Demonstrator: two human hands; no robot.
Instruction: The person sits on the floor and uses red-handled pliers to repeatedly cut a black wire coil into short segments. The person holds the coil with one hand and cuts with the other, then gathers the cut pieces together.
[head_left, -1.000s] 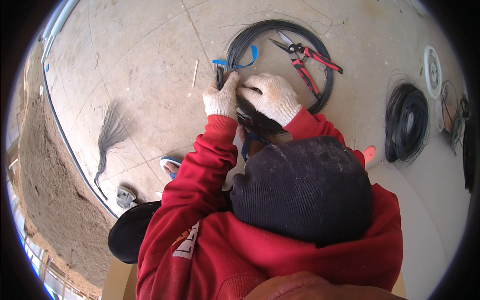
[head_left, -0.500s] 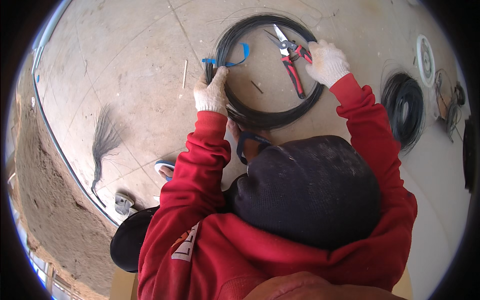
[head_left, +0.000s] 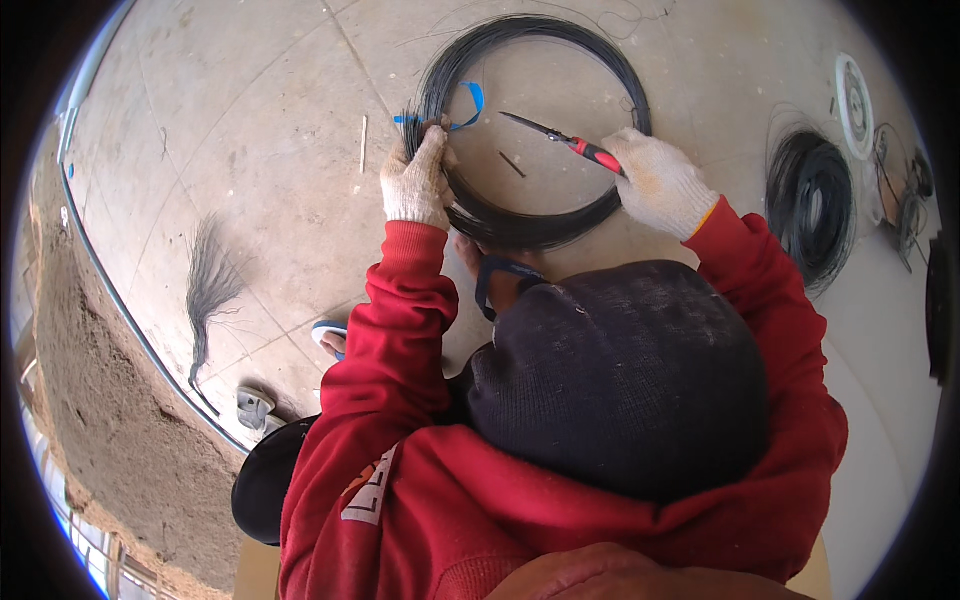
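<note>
Bright, even daylight falls on the pale concrete floor [head_left: 250, 150], with only soft, short shadows. Focus is sharp at centre; fisheye bending and a black rim frame the edges.

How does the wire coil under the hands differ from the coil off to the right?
The large wire coil is a wide open ring; the smaller coil is tighter and denser. The large one carries a blue strap and is gripped by the left hand; the smaller lies untouched. Both are dark wire on concrete.
</note>
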